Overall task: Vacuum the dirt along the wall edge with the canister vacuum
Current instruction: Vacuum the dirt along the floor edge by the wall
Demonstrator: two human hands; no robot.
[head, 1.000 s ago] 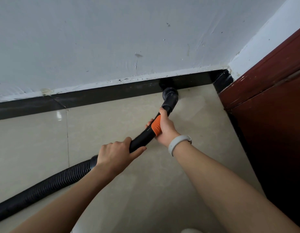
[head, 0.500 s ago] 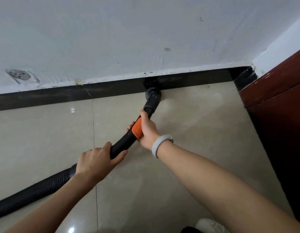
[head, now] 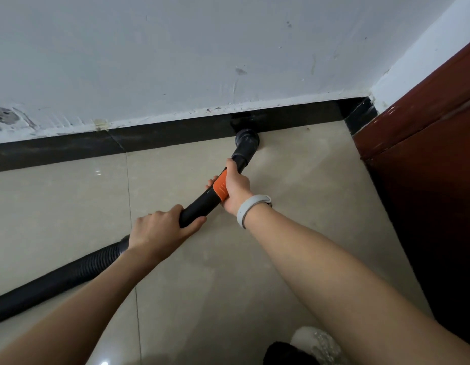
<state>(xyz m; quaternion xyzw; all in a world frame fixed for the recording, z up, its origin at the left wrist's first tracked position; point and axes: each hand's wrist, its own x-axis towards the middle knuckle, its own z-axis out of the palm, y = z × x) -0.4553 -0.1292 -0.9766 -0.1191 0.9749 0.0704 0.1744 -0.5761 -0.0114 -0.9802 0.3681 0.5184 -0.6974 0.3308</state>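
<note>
A: Head view: where are the hands?
B: Right hand (head: 235, 187) grips the vacuum wand (head: 202, 205) at its orange collar (head: 220, 190); left hand (head: 162, 233) is curled round the wand just behind, where the ribbed hose (head: 60, 277) begins.
A: And the nozzle (head: 246, 139)?
B: Beyond the right hand, touching the black skirting (head: 162, 134) where the tiled floor (head: 70, 206) meets the white wall (head: 175, 54); a red-brown door (head: 426, 154) stands right of the right hand; a pale wristband (head: 251, 209) circles that wrist.

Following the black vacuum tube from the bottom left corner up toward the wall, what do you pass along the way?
Ribbed hose → left hand → smooth black tube → orange collar held by the right hand → nozzle at the black baseboard.
</note>
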